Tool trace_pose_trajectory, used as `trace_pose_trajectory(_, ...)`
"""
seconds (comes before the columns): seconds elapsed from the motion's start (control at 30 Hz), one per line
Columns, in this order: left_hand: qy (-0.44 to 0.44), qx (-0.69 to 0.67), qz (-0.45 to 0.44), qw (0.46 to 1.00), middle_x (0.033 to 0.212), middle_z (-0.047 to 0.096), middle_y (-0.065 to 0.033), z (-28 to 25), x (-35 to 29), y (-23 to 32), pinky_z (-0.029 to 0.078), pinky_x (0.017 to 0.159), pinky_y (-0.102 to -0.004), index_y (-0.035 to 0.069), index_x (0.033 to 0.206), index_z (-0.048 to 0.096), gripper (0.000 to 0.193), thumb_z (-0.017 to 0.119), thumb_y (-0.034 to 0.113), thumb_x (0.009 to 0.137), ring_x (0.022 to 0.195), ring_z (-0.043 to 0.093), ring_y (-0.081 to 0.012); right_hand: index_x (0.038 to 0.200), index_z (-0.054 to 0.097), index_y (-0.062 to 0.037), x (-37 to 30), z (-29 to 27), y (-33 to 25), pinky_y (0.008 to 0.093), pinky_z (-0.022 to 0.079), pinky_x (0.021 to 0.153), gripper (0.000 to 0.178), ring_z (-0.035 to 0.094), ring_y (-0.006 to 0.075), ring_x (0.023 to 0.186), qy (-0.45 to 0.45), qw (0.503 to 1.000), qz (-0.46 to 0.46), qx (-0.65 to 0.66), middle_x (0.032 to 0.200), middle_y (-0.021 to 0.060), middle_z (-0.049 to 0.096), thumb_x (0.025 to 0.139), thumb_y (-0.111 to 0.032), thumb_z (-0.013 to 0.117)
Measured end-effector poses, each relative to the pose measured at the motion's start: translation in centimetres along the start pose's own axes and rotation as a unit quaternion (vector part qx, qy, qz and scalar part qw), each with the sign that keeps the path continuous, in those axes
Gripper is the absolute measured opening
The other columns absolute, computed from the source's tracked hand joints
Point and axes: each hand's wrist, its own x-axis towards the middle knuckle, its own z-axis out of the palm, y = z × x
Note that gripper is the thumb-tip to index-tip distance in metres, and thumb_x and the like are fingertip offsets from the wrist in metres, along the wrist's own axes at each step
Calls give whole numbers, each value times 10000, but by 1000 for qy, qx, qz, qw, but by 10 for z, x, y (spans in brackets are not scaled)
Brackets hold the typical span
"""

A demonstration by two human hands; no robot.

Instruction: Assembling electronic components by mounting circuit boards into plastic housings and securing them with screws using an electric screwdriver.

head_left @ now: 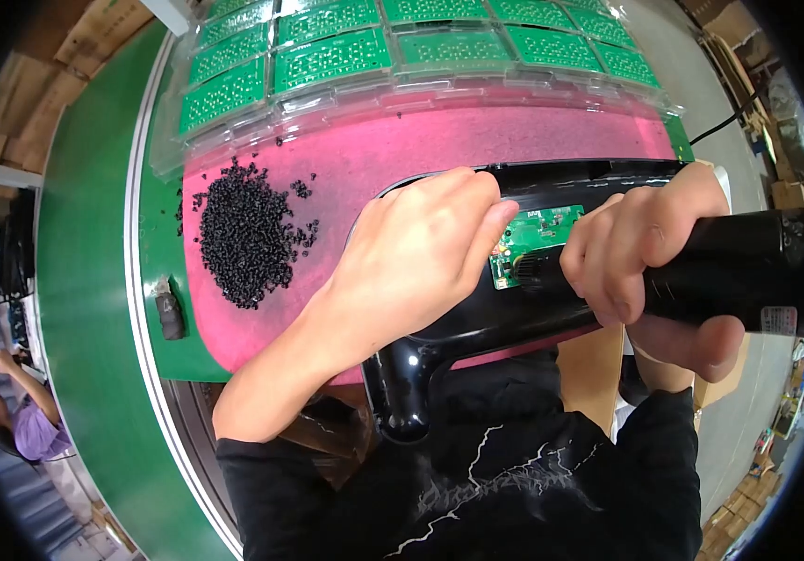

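A glossy black plastic housing lies on the pink mat in front of me, its stubby arm pointing toward my body. Set in its hollow is a small green circuit board. My left hand is closed at the board's left edge, thumb pressed to the curled fingers; what they pinch, if anything, is hidden. My right hand is wrapped round a thick black cylindrical tool. The tool lies nearly level, its ridged narrow end over the lower part of the board.
Left on the pink mat sits a heap of small black screw-like pieces. Clear trays of green circuit boards line the far side. A small dark block lies at the left edge. Another person is far left.
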Motion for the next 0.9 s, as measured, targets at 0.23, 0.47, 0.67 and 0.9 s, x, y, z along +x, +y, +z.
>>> trace_pose_trajectory(0.23, 6, 1, -1, 1000, 780, 570, -174, -1, 0, 1, 453, 602, -427, -18, 871, 576, 126, 610, 97, 910, 709, 575, -389, 975, 443, -122, 12, -7, 5, 236, 423, 470, 662, 511, 88, 460, -100, 993, -52, 39, 617, -48, 526, 726, -655, 747)
trace_pose_trajectory(0.47, -14, 3, 16, 1000, 822, 585, -165, 0, -1, -3, 470, 622, -419, 2, 917, 574, 81, 622, 64, 895, 743, 595, -379, 966, 455, -127, 5, 0, 6, 225, 411, 426, 634, 516, 88, 417, -41, 997, -31, 51, 585, -50, 534, 722, -618, 774)
trace_pose_trajectory(0.67, -25, 11, 26, 999, 837, 595, -167, -1, -1, -3, 475, 638, -431, 1, 927, 572, 88, 618, 66, 891, 766, 600, -389, 922, 453, -116, 20, -24, -8, 250, 393, 446, 646, 493, 103, 430, -219, 969, 117, -14, 570, -37, 522, 689, -604, 806)
trace_pose_trajectory(0.9, -26, 8, 57, 998, 775, 582, -147, 1, -3, -5, 484, 591, -447, 9, 856, 539, 150, 635, 123, 881, 724, 613, -362, 1017, 460, -75, 7, 0, -20, 267, 402, 518, 636, 493, 114, 492, -20, 990, 138, -27, 616, -10, 512, 767, -580, 756)
